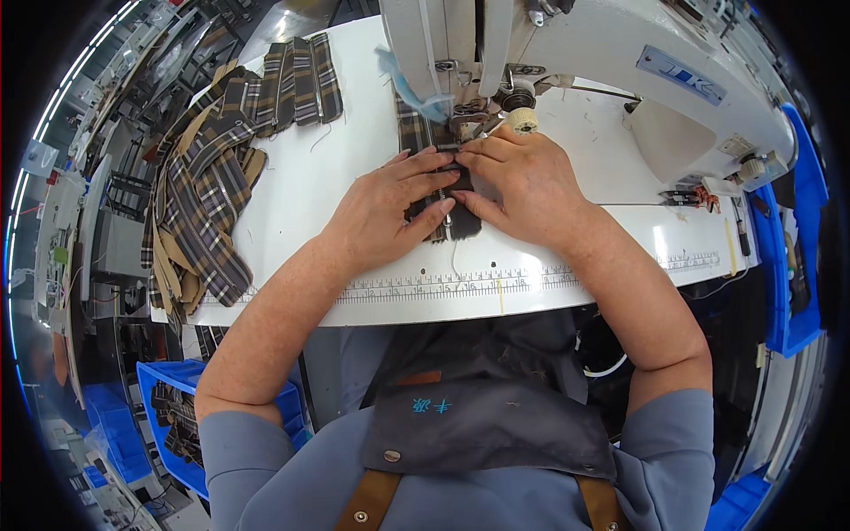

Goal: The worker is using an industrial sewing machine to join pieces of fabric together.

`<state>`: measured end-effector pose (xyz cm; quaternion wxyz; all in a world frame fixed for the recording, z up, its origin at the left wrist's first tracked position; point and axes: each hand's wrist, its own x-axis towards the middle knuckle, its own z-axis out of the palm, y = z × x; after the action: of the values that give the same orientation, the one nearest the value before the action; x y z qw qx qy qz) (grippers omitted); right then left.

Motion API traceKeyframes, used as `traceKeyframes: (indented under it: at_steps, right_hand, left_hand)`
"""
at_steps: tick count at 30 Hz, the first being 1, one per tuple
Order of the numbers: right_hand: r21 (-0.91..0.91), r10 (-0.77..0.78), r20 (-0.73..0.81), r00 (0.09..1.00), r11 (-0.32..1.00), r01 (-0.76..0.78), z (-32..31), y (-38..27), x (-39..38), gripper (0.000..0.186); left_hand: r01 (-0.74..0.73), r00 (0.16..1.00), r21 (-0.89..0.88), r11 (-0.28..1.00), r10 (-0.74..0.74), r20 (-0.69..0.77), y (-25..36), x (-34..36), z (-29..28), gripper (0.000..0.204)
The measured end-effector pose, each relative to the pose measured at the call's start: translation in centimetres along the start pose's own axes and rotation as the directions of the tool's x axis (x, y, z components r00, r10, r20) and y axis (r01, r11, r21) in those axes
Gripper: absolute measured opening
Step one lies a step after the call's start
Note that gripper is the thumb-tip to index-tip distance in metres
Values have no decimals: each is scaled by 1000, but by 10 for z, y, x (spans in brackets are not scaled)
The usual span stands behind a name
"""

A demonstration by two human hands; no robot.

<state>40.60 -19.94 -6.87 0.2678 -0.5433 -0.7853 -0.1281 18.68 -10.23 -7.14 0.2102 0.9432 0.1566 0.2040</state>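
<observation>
A strip of dark plaid fabric (pixel 462 227) with a metal zipper (pixel 448 221) down its length lies under the needle area of a white sewing machine (pixel 567 40). My left hand (pixel 381 208) rests on its left side, fingers stretched across the cloth and thumb near the zipper. From the right, my right hand (pixel 531 186) lies on the same strip, with its fingers close to the presser foot and its thumb apart, lower down. Both hands are open and press the fabric flat. The fingers hide part of the strip.
Several plaid pieces with zippers (pixel 212 168) are heaped at the table's left. A ruler strip (pixel 425 288) runs along the front edge. Small tools (pixel 686 196) lie at right. Blue bins (pixel 164 376) stand lower left and a blue tray (pixel 801 230) hangs at right.
</observation>
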Motion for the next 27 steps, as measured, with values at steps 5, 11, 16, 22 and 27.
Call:
traceKeyframes:
  at_steps: [5,11,16,22,27]
  right_hand:
    - [9,-13,17,1000,1000,13,0,0,1,33]
    - [10,1,-16,1000,1000,-1,2,-1,2,28]
    - [-22,19,18,1000,1000,-18,-2,-4,3,27]
    - [-20,24,37,999,1000,-24,-2,-7,4,27]
    - [-13,16,34,999,1000,-15,-2,-4,4,29]
  left_hand:
    - [-21,1000,9,1000,21,-22,-6,9,-4,37]
    - [-36,996,-11,999,35,-76,-28,24,-2,37]
    - [-35,991,53,998,41,-126,-36,43,-6,37]
    - [-32,999,179,983,36,-20,-47,57,-22,30]
    - [-233,925,517,824,25,378,-41,68,-32,32]
